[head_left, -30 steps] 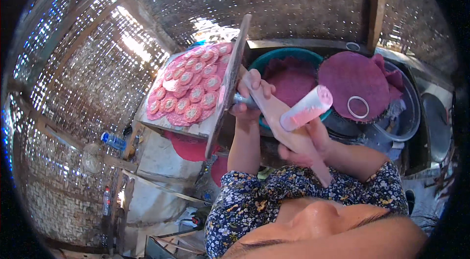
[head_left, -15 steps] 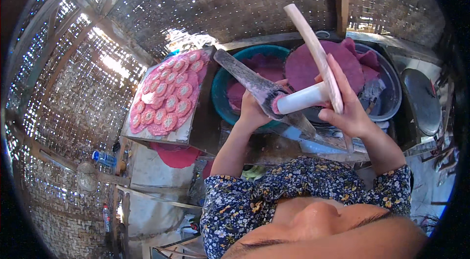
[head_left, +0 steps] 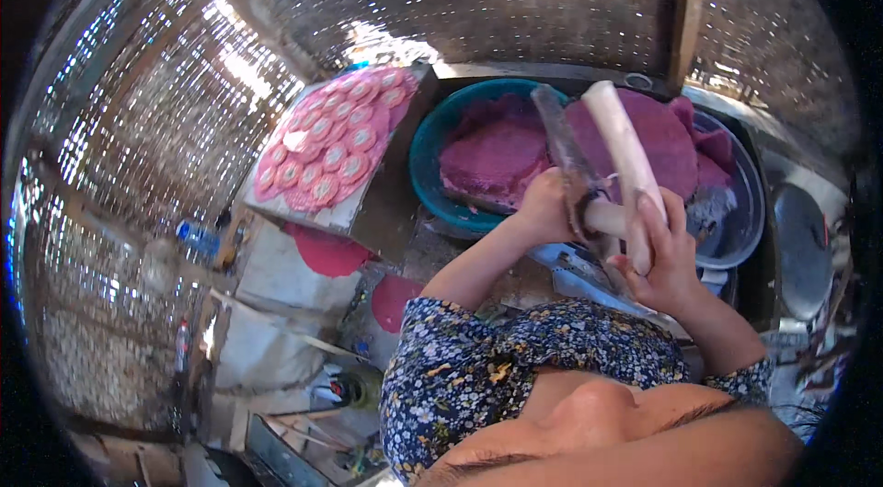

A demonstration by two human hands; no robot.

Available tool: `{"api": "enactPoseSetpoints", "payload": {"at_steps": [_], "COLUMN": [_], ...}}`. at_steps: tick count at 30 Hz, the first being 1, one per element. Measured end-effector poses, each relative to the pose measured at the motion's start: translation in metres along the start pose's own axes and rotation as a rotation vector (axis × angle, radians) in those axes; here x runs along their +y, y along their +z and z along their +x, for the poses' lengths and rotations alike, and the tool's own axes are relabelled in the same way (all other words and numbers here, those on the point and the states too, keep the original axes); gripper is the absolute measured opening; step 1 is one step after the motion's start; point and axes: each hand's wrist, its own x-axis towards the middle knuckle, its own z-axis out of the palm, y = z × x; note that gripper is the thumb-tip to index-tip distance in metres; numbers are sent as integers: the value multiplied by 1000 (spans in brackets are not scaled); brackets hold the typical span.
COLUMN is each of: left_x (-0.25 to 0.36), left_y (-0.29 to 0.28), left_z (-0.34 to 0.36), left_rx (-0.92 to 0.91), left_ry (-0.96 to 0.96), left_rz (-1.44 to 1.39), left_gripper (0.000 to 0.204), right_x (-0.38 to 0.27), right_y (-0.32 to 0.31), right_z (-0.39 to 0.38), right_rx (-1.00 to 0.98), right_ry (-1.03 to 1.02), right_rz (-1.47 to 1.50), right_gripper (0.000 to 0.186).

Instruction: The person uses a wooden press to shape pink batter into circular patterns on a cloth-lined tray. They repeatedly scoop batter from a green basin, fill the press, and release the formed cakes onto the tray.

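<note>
I hold a wooden hand press above the basins. My left hand (head_left: 546, 208) is closed around its dark wooden crossbar (head_left: 557, 130). A white tube (head_left: 605, 218) runs between that bar and a pale wooden bar (head_left: 627, 142), which my right hand (head_left: 669, 257) grips at its lower part. The press now appears nearly edge-on, so the tube's open end is hidden. Behind my left hand, a teal basin (head_left: 420, 160) holds a pink-purple, dough-like mass (head_left: 492, 158). A magenta sheet (head_left: 681, 151) lies over a grey basin (head_left: 756, 211) behind my right hand.
Several pink, flower-like pieces with pale centres (head_left: 336, 133) cover a box-like stand (head_left: 382, 202) at left. Red round sheets (head_left: 324, 250) hang below it. A dark oval lid (head_left: 802, 252) stands at far right. Woven walls (head_left: 543, 9) enclose the space.
The press has turned more edge-on and both hands have moved to the right and slightly down in view. The pink end in the tube no longer shows. Both hands keep their hold.
</note>
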Motion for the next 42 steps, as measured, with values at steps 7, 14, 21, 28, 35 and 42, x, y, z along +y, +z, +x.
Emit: {"api": "enactPoseSetpoints", "payload": {"at_steps": [7,14,21,28,35,42], "left_x": [-10,-19,-19,-79,-137,-136], "left_y": [43,43,-10,21,111,131], "left_z": [14,39,145,140,120,93], "left_rx": [68,-131,-17,204,510,585], "left_ry": [-76,-138,326,53,-478,-456], "left_rz": [-28,-184,-1869,-2014,-2297,-2343], "left_gripper": [61,77,74,84,53,62], "right_x": [46,135,148,183,199,202], "right_y": [-7,-13,-24,-41,-47,-53], "right_z": [4,-42,-32,5,18,9], "right_rx": [-68,-736,-1049,-964,-866,-903], "right_ry": [-23,784,779,953,1300,1381], "right_rz": [168,1164,1857,1796,1362,1118], "right_gripper": [89,98,110,107,112,95]}}
